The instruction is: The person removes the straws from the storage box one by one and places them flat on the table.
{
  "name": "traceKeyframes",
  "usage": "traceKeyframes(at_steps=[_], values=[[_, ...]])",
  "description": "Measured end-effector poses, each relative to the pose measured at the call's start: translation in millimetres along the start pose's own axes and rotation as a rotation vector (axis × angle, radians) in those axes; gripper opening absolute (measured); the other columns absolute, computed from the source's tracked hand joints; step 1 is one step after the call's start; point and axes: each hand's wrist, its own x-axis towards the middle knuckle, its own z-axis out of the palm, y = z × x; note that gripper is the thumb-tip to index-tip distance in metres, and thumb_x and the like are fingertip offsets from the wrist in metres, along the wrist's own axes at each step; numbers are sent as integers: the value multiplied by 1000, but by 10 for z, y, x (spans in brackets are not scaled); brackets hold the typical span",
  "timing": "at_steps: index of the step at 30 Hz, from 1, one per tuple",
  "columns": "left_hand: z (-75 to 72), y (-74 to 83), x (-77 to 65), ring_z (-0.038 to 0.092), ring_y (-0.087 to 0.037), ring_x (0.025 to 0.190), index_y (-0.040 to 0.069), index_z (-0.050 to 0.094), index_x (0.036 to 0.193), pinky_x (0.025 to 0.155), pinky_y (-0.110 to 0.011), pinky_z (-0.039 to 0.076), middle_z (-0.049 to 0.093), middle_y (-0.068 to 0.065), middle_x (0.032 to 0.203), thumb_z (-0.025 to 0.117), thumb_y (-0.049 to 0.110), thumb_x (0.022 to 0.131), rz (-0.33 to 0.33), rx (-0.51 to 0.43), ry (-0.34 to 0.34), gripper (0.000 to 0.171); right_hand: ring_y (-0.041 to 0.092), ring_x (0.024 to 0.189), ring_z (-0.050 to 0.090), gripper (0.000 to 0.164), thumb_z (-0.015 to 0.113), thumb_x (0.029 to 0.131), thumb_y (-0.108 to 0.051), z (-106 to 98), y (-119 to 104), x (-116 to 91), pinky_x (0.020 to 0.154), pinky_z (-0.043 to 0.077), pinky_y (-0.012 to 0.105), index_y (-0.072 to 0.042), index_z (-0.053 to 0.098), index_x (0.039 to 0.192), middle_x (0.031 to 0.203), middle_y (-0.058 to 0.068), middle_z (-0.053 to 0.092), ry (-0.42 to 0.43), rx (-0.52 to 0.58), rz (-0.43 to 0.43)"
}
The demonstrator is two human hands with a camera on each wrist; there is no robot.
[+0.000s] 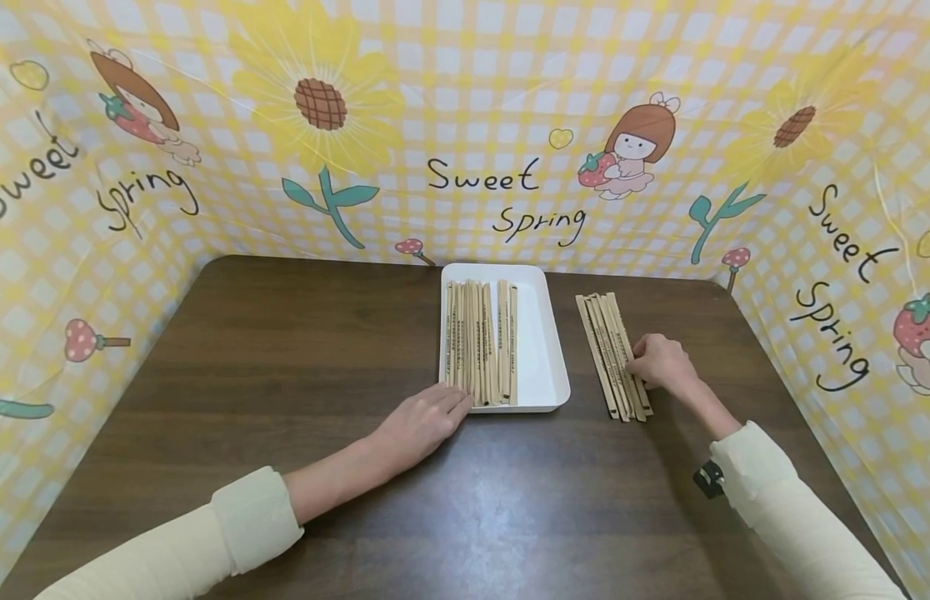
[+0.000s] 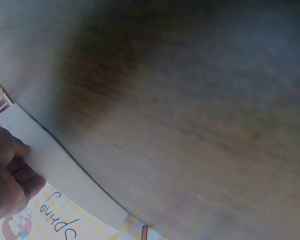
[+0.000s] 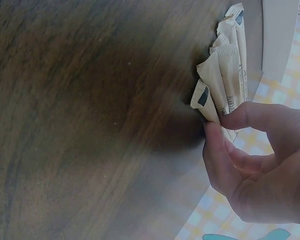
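A shallow white tray stands near the back middle of the table, with a row of slim kraft-paper-wrapped sticks lying lengthwise in its left part. At the tray's front left corner my left hand holds the rim, fingers bent against its wall in the left wrist view. To the tray's right lies a second bunch of paper-wrapped sticks, slightly slanted. My right hand is at this bunch's right side. Thumb and forefinger pinch one paper-wrapped stick at the bunch's edge, in the right wrist view.
The brown wooden table is enclosed by a yellow checked cloth at the back and sides. A gap of bare table separates the tray from the loose bunch. A small black device sits under the right sleeve.
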Motion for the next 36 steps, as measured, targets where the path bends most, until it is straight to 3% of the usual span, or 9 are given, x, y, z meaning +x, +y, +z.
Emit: traceKeyframes(at_steps=[10,16,18,25,31,36], values=[[-16,3,2,67,-27,103,-6,69,114,95,-38,54,70,-17,109,73,-6,82,-6,-14,-2,32,19,63,69,41,63,92,-20,-51,-15,-4,68,60,44,11,59,119,116,31,63,-4,-20,19],[-16,0,4,67,-28,103,-6,69,114,95,-39,54,70,-17,109,73,-7,83,-10,-28,-6,32,20,65,70,38,60,94,-17,-83,-102,-16,65,61,39,12,58,119,114,32,62,2,25,-10],[-12,0,1,67,-28,104,-7,69,114,95,-39,54,70,-17,109,72,-7,83,-10,-24,-10,32,21,65,70,38,59,94,-16,-89,-171,-30,62,60,37,12,57,120,114,31,61,2,33,-40],[-29,-1,-4,67,-27,104,-6,68,115,95,-39,54,70,-17,110,72,-7,83,-11,-16,-14,32,26,63,69,37,58,92,-15,-58,-563,-15,62,58,38,5,58,122,75,17,68,-35,126,-81],[-15,-1,-10,67,-27,104,-7,69,115,95,-39,54,70,-17,110,72,-6,83,-6,-10,-9,32,30,69,72,38,58,89,-5,48,-928,-14,68,62,43,9,57,124,89,22,69,-58,241,-156],[-31,0,-6,67,-28,104,-6,69,115,95,-39,54,70,-17,110,72,-6,84,-4,-9,-10,31,24,66,71,36,61,87,-1,155,-1181,1,67,62,40,13,58,120,93,22,69,-55,274,-198]])
